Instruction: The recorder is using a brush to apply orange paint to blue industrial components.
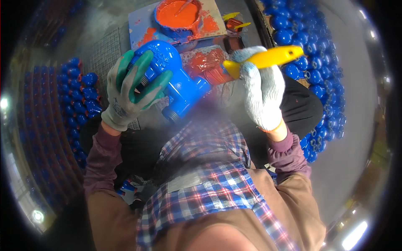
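Observation:
My left hand (125,90), in a grey glove with green fingertips, is closed around a glossy blue metal valve body (186,85). Its round end points up and away from me, and its threaded end sits under my fingers. In a white knitted glove, my right hand (264,92) grips a paintbrush (274,58) by its yellow handle. The red-orange bristles meet or almost touch the valve body's right-hand opening; contact is hard to make out. Beyond both hands stands a bucket (167,30) of orange-red paint.
The bucket rests on a paint-smeared board (140,25). A small container (235,26) with yellow-handled tools is beside it. Many blue metal parts (316,58) are packed along the right; more blue parts (77,92) stand on the left near a wire mesh (104,52).

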`<state>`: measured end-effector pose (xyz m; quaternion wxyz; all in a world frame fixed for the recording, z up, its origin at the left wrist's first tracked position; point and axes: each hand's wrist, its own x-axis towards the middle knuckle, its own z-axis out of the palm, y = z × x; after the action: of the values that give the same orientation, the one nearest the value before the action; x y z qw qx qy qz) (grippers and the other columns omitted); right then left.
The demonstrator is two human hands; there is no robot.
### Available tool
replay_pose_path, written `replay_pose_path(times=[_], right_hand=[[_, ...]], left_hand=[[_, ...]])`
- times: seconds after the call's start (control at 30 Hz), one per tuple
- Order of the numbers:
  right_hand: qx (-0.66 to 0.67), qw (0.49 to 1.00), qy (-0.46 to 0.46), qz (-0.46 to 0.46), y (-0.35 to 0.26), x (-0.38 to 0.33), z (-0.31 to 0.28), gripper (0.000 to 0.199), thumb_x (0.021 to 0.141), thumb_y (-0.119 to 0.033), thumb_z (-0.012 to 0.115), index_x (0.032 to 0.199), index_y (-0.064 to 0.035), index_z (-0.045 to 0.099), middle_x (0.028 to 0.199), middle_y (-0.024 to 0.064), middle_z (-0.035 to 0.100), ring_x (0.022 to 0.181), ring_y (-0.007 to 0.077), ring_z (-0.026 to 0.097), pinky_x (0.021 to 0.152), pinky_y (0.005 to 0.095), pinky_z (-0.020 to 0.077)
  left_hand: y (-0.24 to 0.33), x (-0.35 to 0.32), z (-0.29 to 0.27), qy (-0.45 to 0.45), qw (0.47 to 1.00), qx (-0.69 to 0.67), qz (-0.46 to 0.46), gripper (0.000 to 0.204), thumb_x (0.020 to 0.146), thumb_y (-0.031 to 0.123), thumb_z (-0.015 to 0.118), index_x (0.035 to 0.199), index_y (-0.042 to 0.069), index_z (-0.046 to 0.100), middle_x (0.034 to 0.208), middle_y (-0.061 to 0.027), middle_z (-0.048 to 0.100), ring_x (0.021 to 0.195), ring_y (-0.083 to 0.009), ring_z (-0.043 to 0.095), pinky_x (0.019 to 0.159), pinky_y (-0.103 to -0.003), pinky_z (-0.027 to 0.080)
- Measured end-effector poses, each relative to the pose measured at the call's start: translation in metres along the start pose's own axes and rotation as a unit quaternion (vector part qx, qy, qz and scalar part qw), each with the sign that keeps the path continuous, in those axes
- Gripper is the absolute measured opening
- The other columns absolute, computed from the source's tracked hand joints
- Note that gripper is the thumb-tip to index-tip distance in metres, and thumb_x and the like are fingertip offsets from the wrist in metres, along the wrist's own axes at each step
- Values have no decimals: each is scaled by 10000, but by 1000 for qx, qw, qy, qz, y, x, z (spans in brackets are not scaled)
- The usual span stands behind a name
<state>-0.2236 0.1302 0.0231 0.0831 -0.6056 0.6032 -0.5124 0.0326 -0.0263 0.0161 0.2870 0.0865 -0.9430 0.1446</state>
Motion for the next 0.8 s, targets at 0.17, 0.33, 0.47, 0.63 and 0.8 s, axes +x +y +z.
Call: replay_pose_path(times=[0.17,0.33,0.47,0.63,0.8], right_hand=[[89,992,70,56,-9,-13,1,179,972,-61,495,1092,25,597,1046,128,606,911,207,607,794,298,479],[53,993,96,34,2,-23,9,197,946,-22,482,1103,28,591,1067,135,594,920,205,584,791,289,467],[59,991,117,34,-2,-27,13,219,888,29,538,1098,25,600,1060,158,603,956,271,587,840,342,470],[25,991,123,38,-6,-34,20,242,825,38,614,1063,1,639,995,157,642,943,347,597,847,397,478],[20,993,115,26,-1,-36,26,249,812,17,655,1060,-5,651,981,173,650,918,357,619,814,394,498]], left_hand=[[8,-2,10,28,992,-93,-86,467,776,281,773,1230,275,658,1352,-90,510,1188,-325,501,979,-454,453],[30,-8,19,20,959,-159,-233,595,671,227,842,1232,207,644,1323,-105,526,1153,-346,510,987,-464,444],[48,-12,21,-8,944,-164,-288,680,632,156,861,1264,165,610,1304,-121,531,1134,-343,522,987,-457,443],[80,-18,29,19,817,-334,-470,726,591,112,900,1244,79,582,1177,-104,552,1075,-268,559,927,-373,477],[101,-28,44,15,651,-475,-591,590,717,123,869,1217,25,571,1057,-44,608,939,-148,602,834,-301,506]])
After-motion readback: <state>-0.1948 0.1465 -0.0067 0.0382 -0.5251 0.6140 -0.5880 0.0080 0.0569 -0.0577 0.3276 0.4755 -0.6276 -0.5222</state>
